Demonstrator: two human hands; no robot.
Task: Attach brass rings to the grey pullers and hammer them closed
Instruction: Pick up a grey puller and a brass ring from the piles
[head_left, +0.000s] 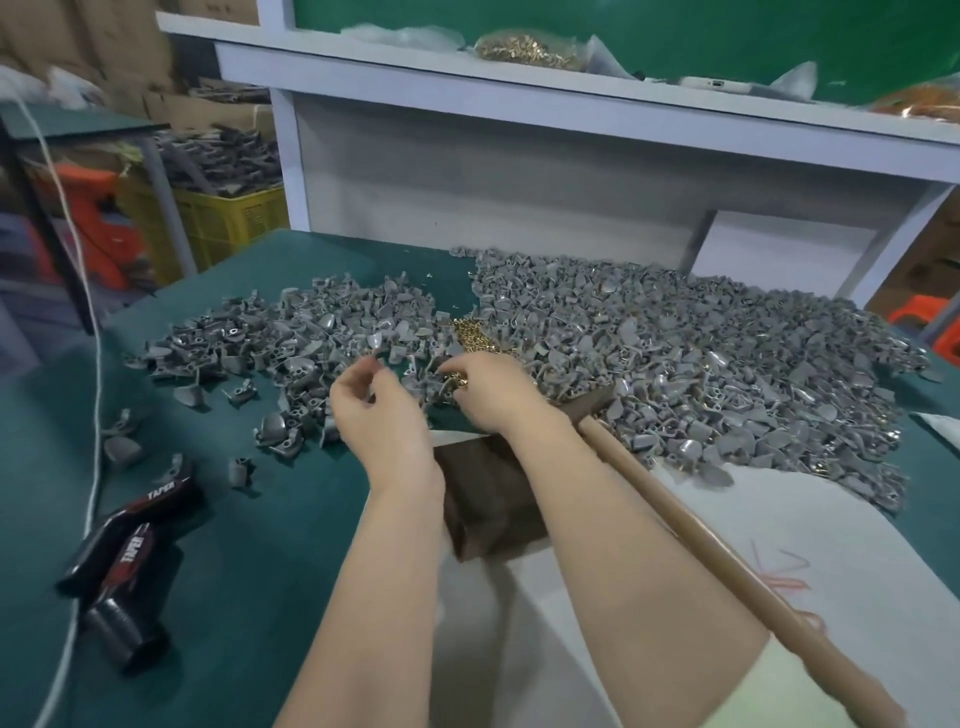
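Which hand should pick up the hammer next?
Right, probably. The hammer lies alongside the right forearm, its head just beside the right hand, whose fingers are in the brass rings. The left hand is farther away.

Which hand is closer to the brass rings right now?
Right. The right hand has its fingertips at the near edge of the brass rings. The left hand is off to their left, over the grey pullers.

workshop | heaped grey pullers (675, 353) | hammer (675, 499) | green workbench (260, 519)
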